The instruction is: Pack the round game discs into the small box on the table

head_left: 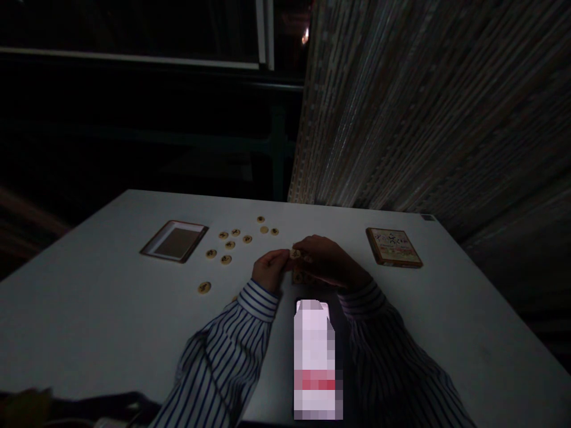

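A round wooden Chinese chess piece [295,254] is pinched between the fingertips of both hands, at the middle of the table. My left hand [268,268] comes at it from the left, its fingers closed. My right hand [328,260] is curled around from the right and partly shaded. Just below the fingers, more chess pieces [304,278] sit close together in rows; what holds them is mostly hidden by my right hand. Loose round pieces [226,260] lie scattered to the left of my left hand, and a few [264,229] lie further back.
The white table [134,321] carries an open shallow box half [175,241] at left and a box with a printed cover [394,247] at right. A lit phone [314,356], its screen blurred out, lies between my forearms. Behind the table hangs a strand curtain [379,119].
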Tool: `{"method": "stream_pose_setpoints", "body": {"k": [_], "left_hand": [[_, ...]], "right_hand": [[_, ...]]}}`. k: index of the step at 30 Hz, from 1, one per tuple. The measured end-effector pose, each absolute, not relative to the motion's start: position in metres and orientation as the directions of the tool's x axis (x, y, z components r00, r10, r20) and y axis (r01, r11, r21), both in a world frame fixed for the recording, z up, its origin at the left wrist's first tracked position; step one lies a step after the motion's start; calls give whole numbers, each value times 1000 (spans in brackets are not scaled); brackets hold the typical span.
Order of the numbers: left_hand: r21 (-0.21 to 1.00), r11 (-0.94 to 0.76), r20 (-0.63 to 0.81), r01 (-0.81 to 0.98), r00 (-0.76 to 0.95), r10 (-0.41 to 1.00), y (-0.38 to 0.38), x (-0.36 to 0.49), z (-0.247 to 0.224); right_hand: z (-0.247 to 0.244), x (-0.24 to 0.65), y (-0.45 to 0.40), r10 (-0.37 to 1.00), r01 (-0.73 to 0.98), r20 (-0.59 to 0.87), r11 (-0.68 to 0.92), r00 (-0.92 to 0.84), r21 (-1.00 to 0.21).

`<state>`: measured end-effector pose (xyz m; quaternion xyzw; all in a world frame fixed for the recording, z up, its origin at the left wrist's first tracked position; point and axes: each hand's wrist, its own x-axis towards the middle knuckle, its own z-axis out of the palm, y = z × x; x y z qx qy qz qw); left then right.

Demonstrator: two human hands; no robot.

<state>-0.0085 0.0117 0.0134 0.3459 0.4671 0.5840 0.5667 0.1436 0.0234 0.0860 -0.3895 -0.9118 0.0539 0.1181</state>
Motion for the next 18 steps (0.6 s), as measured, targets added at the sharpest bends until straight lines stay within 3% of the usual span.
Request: {"method": "stream_pose_setpoints", "body": {"k": [7, 18], "left_hand": [[978, 49, -89, -201, -197, 976, 14, -10, 11], [990, 61, -82, -123, -174, 981, 14, -10, 7]], "right_hand": [[82, 150, 26, 782, 765, 139, 623, -607, -164], [73, 154, 27, 800, 794, 38, 599, -598, -104]]}}
